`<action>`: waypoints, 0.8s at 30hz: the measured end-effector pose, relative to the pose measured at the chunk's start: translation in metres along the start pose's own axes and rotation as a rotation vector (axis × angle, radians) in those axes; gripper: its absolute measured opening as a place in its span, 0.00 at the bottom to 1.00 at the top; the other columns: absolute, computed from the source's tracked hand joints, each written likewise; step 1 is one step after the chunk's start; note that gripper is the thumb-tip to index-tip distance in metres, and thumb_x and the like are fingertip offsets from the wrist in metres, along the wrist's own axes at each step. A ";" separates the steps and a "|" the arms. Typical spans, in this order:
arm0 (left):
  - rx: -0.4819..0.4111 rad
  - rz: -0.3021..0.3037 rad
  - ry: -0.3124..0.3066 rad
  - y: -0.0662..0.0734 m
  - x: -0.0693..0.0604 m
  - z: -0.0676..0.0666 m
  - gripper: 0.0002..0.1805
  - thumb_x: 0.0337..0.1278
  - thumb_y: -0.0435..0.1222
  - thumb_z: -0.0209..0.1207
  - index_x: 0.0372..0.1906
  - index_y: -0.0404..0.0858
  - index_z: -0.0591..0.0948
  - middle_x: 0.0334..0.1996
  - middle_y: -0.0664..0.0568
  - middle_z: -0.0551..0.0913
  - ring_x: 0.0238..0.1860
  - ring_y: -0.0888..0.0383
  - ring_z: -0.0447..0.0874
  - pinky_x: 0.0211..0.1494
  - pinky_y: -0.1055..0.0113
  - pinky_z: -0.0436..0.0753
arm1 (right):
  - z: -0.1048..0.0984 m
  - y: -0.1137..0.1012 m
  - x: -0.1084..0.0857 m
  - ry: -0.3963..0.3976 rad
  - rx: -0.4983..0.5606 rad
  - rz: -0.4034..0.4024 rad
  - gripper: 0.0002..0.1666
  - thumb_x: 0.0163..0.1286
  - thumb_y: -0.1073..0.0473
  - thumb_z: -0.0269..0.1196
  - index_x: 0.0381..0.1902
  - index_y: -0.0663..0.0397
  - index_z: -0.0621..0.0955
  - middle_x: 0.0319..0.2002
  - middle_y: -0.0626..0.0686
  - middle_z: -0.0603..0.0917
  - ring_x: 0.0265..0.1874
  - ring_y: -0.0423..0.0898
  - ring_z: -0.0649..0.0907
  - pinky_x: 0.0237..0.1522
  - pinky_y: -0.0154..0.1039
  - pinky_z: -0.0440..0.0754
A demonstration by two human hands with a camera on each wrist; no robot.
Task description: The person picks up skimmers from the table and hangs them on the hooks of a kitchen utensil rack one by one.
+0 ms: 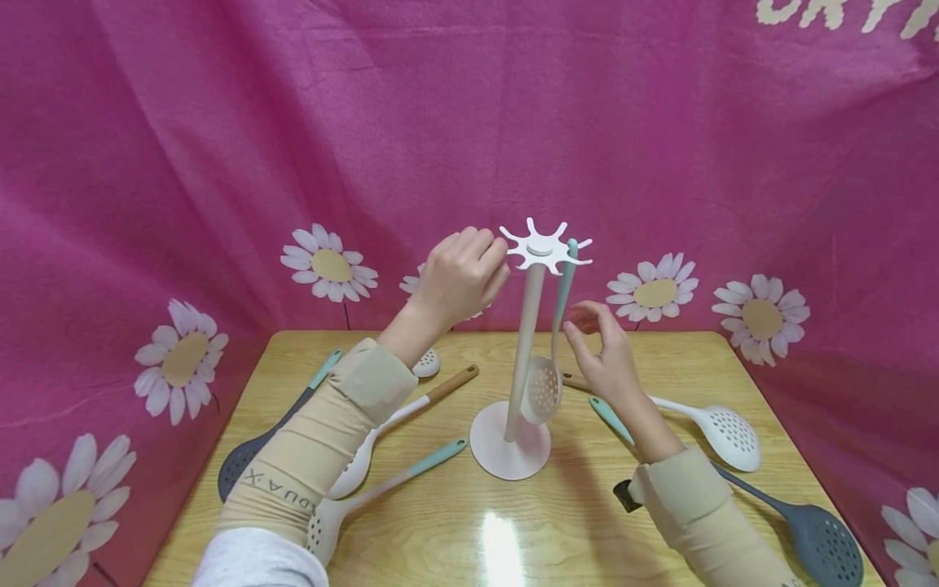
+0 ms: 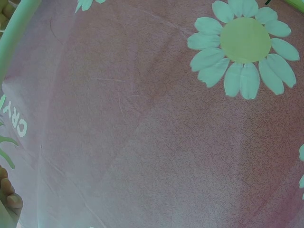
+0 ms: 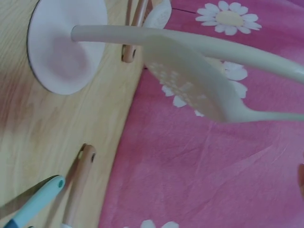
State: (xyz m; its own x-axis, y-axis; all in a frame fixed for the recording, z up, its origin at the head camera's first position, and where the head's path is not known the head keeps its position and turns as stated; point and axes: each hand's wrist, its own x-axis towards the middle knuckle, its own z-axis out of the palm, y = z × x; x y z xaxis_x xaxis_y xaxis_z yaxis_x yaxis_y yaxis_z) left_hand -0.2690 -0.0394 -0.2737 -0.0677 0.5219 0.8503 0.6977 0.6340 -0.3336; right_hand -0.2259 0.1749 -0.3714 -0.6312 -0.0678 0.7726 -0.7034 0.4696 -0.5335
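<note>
The fingers of your right hand (image 1: 606, 355) curve apart, empty, just beside the slotted spoon (image 1: 544, 388) hanging from the rack (image 1: 524, 350). Your left hand (image 1: 462, 275) curls by the rack's top; whether it grips, I cannot tell. Other utensils (image 1: 729, 438) lie on the desk (image 1: 568, 522).

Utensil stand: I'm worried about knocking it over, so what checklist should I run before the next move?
1. Round base resting on the wooden table: ok.
2. Pale perforated skimmer hung from the stand: ok.
3. Bare hooks available: ok, several.
4. Left grip clear of the hooks: cannot tell; it's right beside them.
5. Right grip clear of the skimmer: cannot tell; it's near the handle.
6. Table free of loose utensils: not ok; several lie there.
</note>
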 end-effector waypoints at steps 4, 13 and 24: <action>0.004 0.003 0.004 0.000 0.000 0.000 0.04 0.48 0.30 0.52 0.24 0.33 0.74 0.18 0.49 0.71 0.19 0.55 0.67 0.20 0.68 0.68 | 0.000 0.024 -0.009 0.110 -0.071 -0.004 0.12 0.56 0.75 0.58 0.40 0.72 0.74 0.31 0.62 0.78 0.31 0.51 0.75 0.37 0.40 0.72; 0.004 0.002 0.006 -0.001 0.000 0.000 0.04 0.48 0.30 0.52 0.23 0.33 0.74 0.18 0.49 0.71 0.19 0.55 0.66 0.20 0.68 0.67 | -0.009 0.071 -0.037 0.051 -0.308 0.136 0.18 0.54 0.72 0.59 0.45 0.71 0.72 0.38 0.65 0.74 0.40 0.60 0.73 0.45 0.49 0.70; 0.005 -0.001 -0.002 0.000 0.000 -0.001 0.04 0.48 0.30 0.53 0.23 0.33 0.74 0.18 0.49 0.71 0.19 0.55 0.66 0.20 0.68 0.67 | -0.020 0.107 -0.076 -0.263 -0.516 0.478 0.27 0.55 0.65 0.59 0.53 0.70 0.67 0.46 0.69 0.72 0.46 0.64 0.70 0.49 0.58 0.64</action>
State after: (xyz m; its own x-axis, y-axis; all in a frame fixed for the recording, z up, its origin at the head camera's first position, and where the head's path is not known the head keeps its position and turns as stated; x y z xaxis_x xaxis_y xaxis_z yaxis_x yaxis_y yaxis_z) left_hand -0.2680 -0.0398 -0.2728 -0.0704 0.5225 0.8498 0.6938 0.6377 -0.3346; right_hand -0.2466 0.2474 -0.4802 -0.9323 0.0696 0.3550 -0.1313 0.8494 -0.5112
